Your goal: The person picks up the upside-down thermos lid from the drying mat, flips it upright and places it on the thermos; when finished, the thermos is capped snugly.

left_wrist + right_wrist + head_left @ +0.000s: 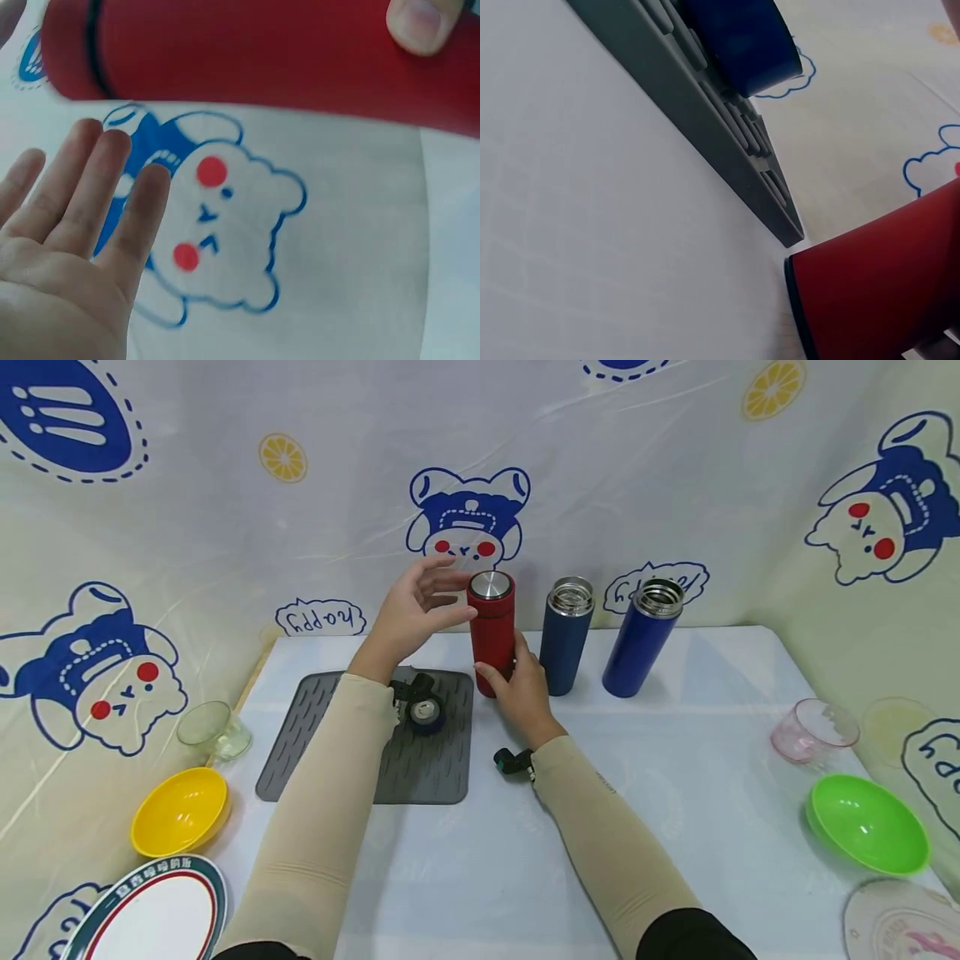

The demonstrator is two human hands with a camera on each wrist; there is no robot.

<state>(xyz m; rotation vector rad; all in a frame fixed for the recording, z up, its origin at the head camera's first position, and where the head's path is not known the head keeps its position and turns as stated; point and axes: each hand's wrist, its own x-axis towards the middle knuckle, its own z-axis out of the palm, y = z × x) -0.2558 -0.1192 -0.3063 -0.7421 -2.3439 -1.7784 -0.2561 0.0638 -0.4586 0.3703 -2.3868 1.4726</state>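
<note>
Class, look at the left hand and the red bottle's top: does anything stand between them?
Nothing visible does. The left hand is right beside the lid, and the left wrist view shows no object between its fingers and the red bottle. The right hand grips the bottle lower down.

Clear glass [215, 731] at left, yellow bowl [180, 814] nearer, white plate [153, 920] with green-and-red rim at near left, pink glass [810, 735] at right, green bowl [866, 827] nearer, pale round item [900, 920] at near right, cartoon-printed sheet [600, 468] along the far side.
</note>
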